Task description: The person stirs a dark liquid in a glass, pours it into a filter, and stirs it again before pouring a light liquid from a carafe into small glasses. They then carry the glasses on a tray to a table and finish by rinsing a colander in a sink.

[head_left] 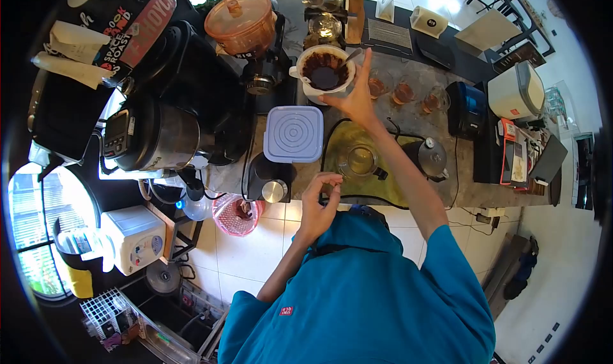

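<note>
A white coffee dripper (295,72) with a filter and dark wet coffee grounds (324,76) is at the back centre of the counter. A spoon (352,55) leans on its right rim. My right hand (357,96) grips the dripper's right side, thumb at the front and index finger stretched up along the side. My left hand (317,204) hovers at the counter's front edge, fingers loosely curled and thumb apart, with nothing visible in it. Just beyond it, a glass server (361,161) stands on a yellow-green cloth (336,140). A lidded square container (294,134) lies left of the cloth.
Several glasses of brown drink (403,92) stand right of the dripper. A grey kettle (432,158) is right of my forearm. A grinder (258,76), a rice cooker (153,134) and a black cylinder (271,175) stand left. A pink basket (237,216) sits below the counter.
</note>
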The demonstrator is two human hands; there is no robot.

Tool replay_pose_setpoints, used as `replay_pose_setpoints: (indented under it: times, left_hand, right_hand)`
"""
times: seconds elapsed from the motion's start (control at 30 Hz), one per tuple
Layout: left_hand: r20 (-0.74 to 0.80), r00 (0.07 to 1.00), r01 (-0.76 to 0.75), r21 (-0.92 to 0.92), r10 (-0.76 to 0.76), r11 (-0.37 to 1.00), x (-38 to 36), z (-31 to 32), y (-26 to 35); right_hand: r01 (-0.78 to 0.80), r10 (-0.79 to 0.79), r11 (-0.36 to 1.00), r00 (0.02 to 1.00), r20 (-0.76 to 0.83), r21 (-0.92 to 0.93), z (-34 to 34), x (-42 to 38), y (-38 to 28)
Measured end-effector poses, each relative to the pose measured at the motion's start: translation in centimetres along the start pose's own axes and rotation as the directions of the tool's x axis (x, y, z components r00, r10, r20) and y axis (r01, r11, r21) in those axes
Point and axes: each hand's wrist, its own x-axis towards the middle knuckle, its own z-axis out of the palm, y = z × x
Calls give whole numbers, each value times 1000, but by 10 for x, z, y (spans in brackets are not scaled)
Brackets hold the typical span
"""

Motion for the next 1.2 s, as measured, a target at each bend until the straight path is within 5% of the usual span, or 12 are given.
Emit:
replay_pose_setpoints:
  times: [0.3, 0.53, 0.77, 0.97, 1.03, 1.2]
  left_hand:
    - [-97, 995, -2, -14, 0, 1000, -14, -1, -15]
    - [-34, 999, -30, 96, 33, 995, -19, -12, -24]
    - [47, 990, 121, 154, -130, 981, -19, -16, -31]
    - [89, 995, -73, 267, 51, 961, 0, -5, -51]
    - [43, 995, -101, 303, 93, 948, 6, 2, -51]
    - [75, 989, -146, 431, 126, 890, 28, 13, -51]
  right_hand:
    - [5, 62, 946, 979, -196, 325, 31, 4, 6]
    - [89, -48, 969, 983, -178, 230, 28, 11, 11]
    - [110, -98, 993, 974, -203, 48, 4, 11, -11]
    - [150, -131, 984, 973, -189, 94, -27, -11, -47]
    - [176, -181, 984, 967, -180, -42, -38, -24, -60]
    - [23, -25, 1000, 988, -154, -13, -55, -72, -95]
